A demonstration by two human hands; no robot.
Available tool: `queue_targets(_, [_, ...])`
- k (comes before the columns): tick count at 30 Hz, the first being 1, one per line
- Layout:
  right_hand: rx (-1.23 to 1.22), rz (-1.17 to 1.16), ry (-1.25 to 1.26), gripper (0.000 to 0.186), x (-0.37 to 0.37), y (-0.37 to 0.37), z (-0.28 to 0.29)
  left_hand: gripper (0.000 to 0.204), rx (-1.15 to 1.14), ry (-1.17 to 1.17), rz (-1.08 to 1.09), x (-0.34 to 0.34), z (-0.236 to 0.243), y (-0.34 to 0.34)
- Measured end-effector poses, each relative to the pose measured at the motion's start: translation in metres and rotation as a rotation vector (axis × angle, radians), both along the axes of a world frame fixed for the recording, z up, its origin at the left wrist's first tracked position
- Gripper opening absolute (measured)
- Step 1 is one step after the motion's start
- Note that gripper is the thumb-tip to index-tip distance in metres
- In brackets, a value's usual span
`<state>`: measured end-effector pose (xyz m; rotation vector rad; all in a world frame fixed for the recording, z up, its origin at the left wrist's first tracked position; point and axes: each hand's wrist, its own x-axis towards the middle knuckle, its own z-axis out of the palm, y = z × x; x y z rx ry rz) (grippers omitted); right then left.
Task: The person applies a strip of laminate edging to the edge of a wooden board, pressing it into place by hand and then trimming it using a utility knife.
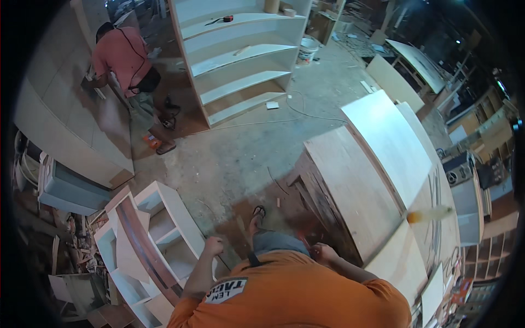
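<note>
A: Status?

B: The plywood stack (355,191) is just right of the person's own torso, rough layered edge facing them. The right hand (324,253) is at the stack's near corner, fingers curled. Can't tell whether it touches the wood or grips anything.

A: Left?

B: The left hand (213,245) is well left of the stack, hanging by the white shelf unit (164,229) that lies on the floor. It's loosely fisted and nothing shows in it. The hands are wide apart.

A: Step?

B: My read is positioning, not working yet — standing at the stack, one sandalled foot (257,213) forward on the concrete. Any lift off that stack would call for both hands on one panel, so the left has to cross over.

A: Surroundings?

B: Beyond the stack there's a tall white bookcase (240,54) with a tape measure (227,19) on a shelf. Far left of it, a co-worker in a pink shirt (123,57) bends at a pale cabinet — clear of the stack.
</note>
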<state>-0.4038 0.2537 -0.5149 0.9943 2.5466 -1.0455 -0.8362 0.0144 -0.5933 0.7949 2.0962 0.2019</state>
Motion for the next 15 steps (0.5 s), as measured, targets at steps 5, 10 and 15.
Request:
queue_targets(5, [-0.121, 0.205, -0.071, 0.022, -0.149, 0.128, -0.033, 0.030, -0.348, 0.181, -0.442, -0.147, -0.071, -0.049])
queue_targets(10, [-0.025, 0.099, 0.092, 0.016, -0.318, 0.256, 0.015, 0.038, -0.259, 0.095, -0.185, -0.239, -0.040, 0.167])
queue_targets(15, [0.046, -0.059, 0.334, 0.023, -0.401, 0.356, 0.062, 0.047, -0.166, 0.105, -0.319, -0.305, -0.034, 0.354])
